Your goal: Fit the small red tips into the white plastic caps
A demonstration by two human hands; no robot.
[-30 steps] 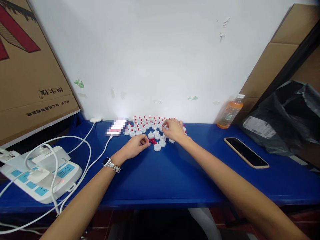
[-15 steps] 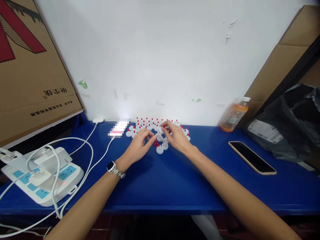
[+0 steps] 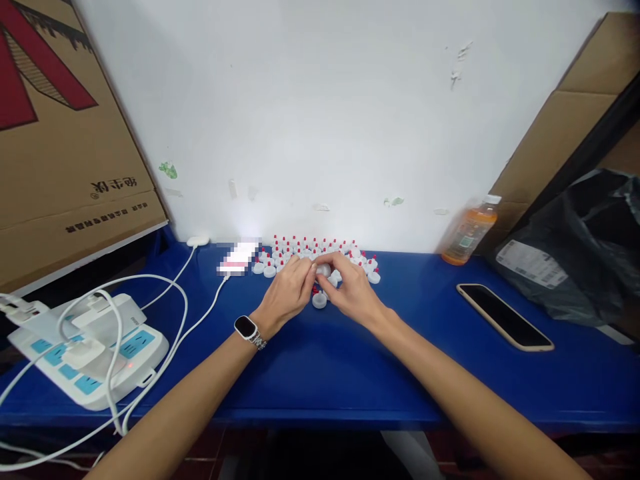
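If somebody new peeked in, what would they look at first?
Probably the crowd of red-tipped white caps, standing on the blue table by the white wall. Just in front, the right hand holds a whitish piece, with the left hand right beside it. After that, maybe the orange bottle near the wall on the right.

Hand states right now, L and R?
Left hand: fingers curled in; whether they grip anything cannot be told.
Right hand: closed on a translucent white cap, between thumb and fingers.
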